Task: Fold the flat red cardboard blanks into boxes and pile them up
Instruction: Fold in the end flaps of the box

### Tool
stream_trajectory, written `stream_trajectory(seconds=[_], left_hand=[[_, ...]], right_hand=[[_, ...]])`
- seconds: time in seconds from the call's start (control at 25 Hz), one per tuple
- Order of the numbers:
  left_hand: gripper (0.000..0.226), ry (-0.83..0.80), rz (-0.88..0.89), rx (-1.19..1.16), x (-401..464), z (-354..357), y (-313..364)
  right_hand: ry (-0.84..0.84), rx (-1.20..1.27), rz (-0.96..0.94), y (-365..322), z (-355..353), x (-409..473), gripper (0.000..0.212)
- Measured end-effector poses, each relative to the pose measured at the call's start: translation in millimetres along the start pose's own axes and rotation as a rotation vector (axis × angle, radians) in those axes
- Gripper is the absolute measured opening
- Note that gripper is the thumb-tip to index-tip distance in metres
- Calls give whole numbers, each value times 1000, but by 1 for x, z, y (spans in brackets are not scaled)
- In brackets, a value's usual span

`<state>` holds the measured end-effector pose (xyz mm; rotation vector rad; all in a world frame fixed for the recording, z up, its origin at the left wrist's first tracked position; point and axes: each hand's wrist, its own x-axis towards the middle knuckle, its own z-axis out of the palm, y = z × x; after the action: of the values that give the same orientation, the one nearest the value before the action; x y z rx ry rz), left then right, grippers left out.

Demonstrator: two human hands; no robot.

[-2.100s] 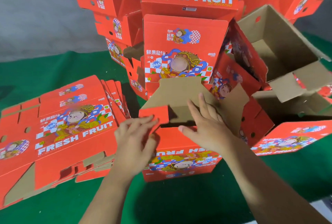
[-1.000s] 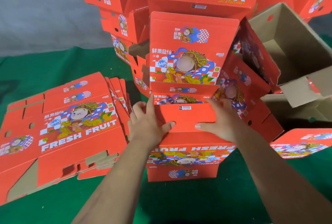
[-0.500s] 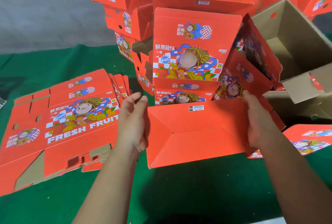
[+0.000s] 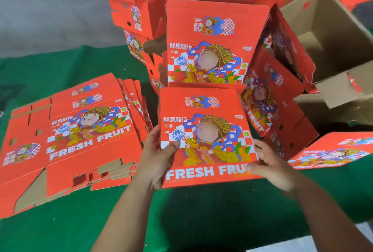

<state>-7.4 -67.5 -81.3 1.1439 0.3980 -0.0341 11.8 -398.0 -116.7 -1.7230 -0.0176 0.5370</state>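
Green cloth (image 4: 60,70) covered the work surface, with grey floor behind it. We held a folded box (image 4: 205,136) between our two hands, its printed face turned up toward us, just in front of the pile of finished boxes (image 4: 216,39) at the back. Our left hand (image 4: 156,159) gripped the box's left edge, thumb laid over the printed face and fingers curled behind it. Our right hand (image 4: 270,163) took the lower right corner, thumb across the lettering; its fingers were blurred, so we could not tell how far they wrapped round. To our left lay the stack of flat blanks (image 4: 76,134), fanned a little at its far edge. To the right, more boxes leaned at angles, and an open box (image 4: 331,35) showed its brown inside.

We judged the box to be light and fairly stiff, being corrugated board, yet hollow, so hard pressure in the middle of a panel could dent it or spring the tucked flaps. The glossy print looked a little slippery. The safest hold seemed to be at opposite edges or corners, where the folds give strength, keeping it level as it goes onto the pile.
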Motion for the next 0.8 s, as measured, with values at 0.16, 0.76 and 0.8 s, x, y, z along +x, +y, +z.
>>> stream_trajectory(seconds=[0.16, 0.76, 0.8], left_hand=[[61, -79, 186, 263, 19, -17, -11], [63, -140, 484, 642, 68, 24, -49], [61, -90, 514, 731, 77, 34, -54]], right_hand=[[284, 2, 80, 16, 32, 13, 39], [854, -171, -39, 19, 10, 84, 58], [889, -281, 63, 7, -1, 107, 61]])
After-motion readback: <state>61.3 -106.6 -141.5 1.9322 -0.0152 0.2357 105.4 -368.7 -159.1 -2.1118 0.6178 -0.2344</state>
